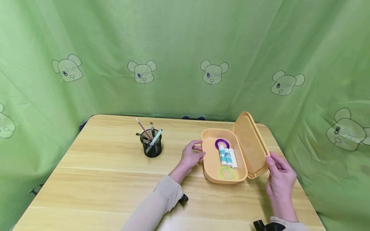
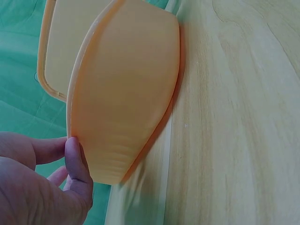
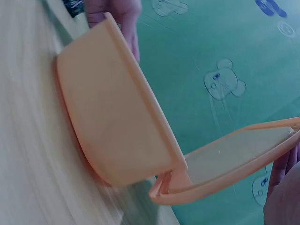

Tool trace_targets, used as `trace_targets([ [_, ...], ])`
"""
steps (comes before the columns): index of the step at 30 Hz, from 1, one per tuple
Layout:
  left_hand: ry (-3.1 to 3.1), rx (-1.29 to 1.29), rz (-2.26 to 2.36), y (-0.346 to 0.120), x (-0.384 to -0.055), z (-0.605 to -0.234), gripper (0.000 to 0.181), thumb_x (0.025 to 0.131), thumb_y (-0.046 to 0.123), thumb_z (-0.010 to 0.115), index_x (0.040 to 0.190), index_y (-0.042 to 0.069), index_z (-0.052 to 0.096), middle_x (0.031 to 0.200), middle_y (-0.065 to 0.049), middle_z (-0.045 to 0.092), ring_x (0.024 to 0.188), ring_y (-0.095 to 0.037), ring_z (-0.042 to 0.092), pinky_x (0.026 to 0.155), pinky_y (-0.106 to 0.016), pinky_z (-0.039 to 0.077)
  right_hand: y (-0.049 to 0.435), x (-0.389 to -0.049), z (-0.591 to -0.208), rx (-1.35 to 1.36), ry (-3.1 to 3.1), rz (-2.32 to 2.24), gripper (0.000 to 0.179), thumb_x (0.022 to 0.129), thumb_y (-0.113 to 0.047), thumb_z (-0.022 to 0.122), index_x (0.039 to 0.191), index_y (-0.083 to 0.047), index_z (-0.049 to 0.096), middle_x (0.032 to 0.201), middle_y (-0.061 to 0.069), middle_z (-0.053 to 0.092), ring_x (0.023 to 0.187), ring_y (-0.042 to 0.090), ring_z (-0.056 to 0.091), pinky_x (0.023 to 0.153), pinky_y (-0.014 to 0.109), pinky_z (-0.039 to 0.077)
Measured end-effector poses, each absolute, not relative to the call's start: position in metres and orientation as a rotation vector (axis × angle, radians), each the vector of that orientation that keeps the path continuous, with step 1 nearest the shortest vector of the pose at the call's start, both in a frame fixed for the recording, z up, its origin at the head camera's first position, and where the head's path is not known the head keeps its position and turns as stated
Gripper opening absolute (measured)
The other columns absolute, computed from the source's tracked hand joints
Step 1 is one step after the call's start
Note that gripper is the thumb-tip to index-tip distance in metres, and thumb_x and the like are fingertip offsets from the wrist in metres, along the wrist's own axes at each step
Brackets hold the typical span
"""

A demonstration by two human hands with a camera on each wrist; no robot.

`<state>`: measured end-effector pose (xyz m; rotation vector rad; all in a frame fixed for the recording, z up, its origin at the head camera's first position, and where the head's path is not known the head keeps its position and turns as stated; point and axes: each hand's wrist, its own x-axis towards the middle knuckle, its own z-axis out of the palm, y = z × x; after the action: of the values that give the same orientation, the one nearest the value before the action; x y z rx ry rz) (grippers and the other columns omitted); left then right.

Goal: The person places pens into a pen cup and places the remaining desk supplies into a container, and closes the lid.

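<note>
An orange plastic box (image 1: 212,179) stands on the table, its hinged lid (image 1: 250,144) tilted up on the right. Inside lie a purple ring (image 1: 222,140), a yellow-green ring (image 1: 226,173) and three small white tubes (image 1: 228,157) like glue sticks, two with teal labels. My left hand (image 1: 190,155) pinches the box's left rim; in the left wrist view its fingertips meet at the edge of the box wall (image 2: 126,84). My right hand (image 1: 280,176) grips the lid's outer edge, thumb on the inner side. The right wrist view shows the lid (image 3: 234,154) joined to the box (image 3: 112,108).
A black mesh pen cup (image 1: 152,149) with a pencil and several pens stands left of the box. The wooden table (image 1: 95,179) ends at a back edge near a green curtain (image 1: 179,89) with printed bear heads.
</note>
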<state>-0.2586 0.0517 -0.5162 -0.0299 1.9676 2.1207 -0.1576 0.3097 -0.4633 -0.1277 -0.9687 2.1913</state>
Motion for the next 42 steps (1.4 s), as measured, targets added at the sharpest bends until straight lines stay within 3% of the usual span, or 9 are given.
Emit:
trace_targets([
  [13, 1.972, -0.029, 2.127, 0.053, -0.259, -0.519, 0.059, 0.089, -0.008, 0.073, 0.143, 0.013, 0.06, 0.118, -0.019, 0.064, 0.071, -0.012, 0.063, 0.071, -0.031, 0.063, 0.277, -0.155, -0.471, -0.108, -1.317, 2.055, 0.027, 0.073, 0.033, 0.07, 0.094, 0.016, 0.075, 0.078, 0.011, 0.079, 0.069, 0.015, 0.075, 0.065, 0.022, 0.063],
  [20, 1.954, -0.037, 2.13, 0.053, -0.258, -0.519, 0.058, 0.088, -0.008, 0.073, 0.141, 0.013, 0.061, 0.119, -0.02, 0.064, 0.073, -0.012, 0.063, 0.069, -0.028, 0.063, 0.264, -0.153, -0.477, -0.091, -1.52, 1.947, 0.027, 0.071, 0.029, 0.076, 0.096, 0.018, 0.073, 0.077, 0.005, 0.078, 0.066, 0.01, 0.071, 0.065, 0.018, 0.061],
  [28, 1.967, -0.033, 2.123, 0.053, -0.259, -0.519, 0.059, 0.089, -0.007, 0.074, 0.142, 0.013, 0.06, 0.109, -0.009, 0.064, 0.071, -0.012, 0.063, 0.073, -0.032, 0.064, 0.251, -0.153, -0.486, 0.002, -1.718, 1.808, 0.029, 0.069, 0.024, 0.082, 0.096, 0.019, 0.073, 0.073, -0.001, 0.074, 0.067, 0.007, 0.066, 0.063, 0.013, 0.056],
  [38, 1.934, -0.037, 2.14, 0.052, -0.257, -0.519, 0.059, 0.089, -0.008, 0.074, 0.142, 0.013, 0.06, 0.116, -0.016, 0.064, 0.074, -0.013, 0.063, 0.074, -0.031, 0.064, 0.243, -0.153, -0.495, -0.007, -1.931, 1.596, 0.031, 0.066, 0.018, 0.088, 0.094, 0.011, 0.077, 0.073, -0.003, 0.071, 0.071, 0.006, 0.062, 0.064, 0.012, 0.052],
  [42, 1.932, -0.027, 2.145, 0.052, -0.258, -0.519, 0.06, 0.088, -0.008, 0.073, 0.143, 0.013, 0.06, 0.115, -0.016, 0.064, 0.075, -0.013, 0.063, 0.071, -0.028, 0.063, 0.234, -0.151, -0.493, 0.016, -2.02, 1.462, 0.03, 0.065, 0.015, 0.09, 0.092, 0.007, 0.08, 0.075, 0.005, 0.073, 0.072, 0.005, 0.062, 0.065, 0.012, 0.051],
])
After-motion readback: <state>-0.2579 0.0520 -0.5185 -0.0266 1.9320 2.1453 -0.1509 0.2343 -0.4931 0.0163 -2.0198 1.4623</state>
